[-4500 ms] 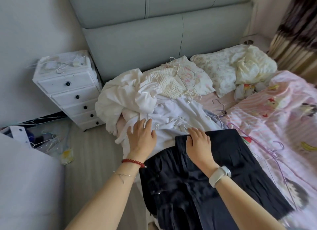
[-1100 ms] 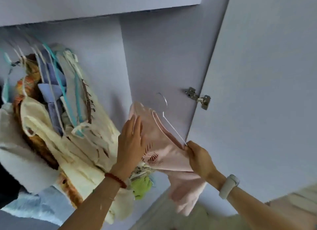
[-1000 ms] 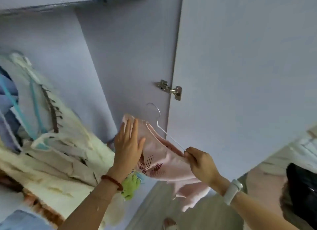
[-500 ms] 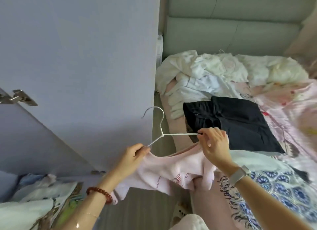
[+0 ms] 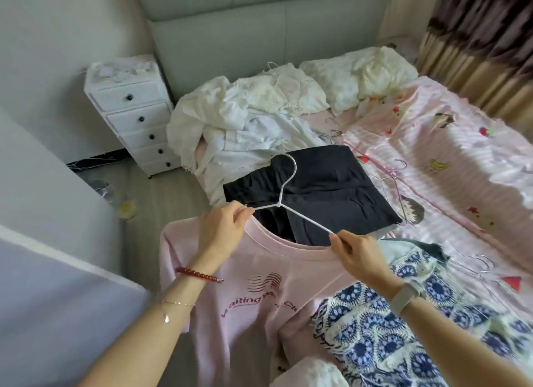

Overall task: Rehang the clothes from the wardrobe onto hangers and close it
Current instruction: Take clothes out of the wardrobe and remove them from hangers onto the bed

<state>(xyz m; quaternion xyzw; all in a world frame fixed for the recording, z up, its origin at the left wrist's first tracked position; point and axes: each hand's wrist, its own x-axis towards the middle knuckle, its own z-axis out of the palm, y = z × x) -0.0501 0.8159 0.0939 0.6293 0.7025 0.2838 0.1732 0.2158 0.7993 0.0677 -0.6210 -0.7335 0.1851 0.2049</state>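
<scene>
Two hands share the work: my left hand (image 5: 223, 230) pinches the collar of the pink T-shirt (image 5: 251, 294) together with one end of the white wire hanger (image 5: 284, 196), and my right hand (image 5: 356, 255) pinches the collar at the hanger's other arm. Both grips are narrow, fingertips only. The shirt hangs at the edge of the bed (image 5: 450, 144), above the black garment (image 5: 323, 190). I judge the shirt light and limp, so it will sag and slide; the thin hanger looks springy and slick. The collar and shoulder seams seem the best places to hold. The shirt's hem is cut off below, and its print is partly folded and blurred. The wardrobe's inside is out of view.
</scene>
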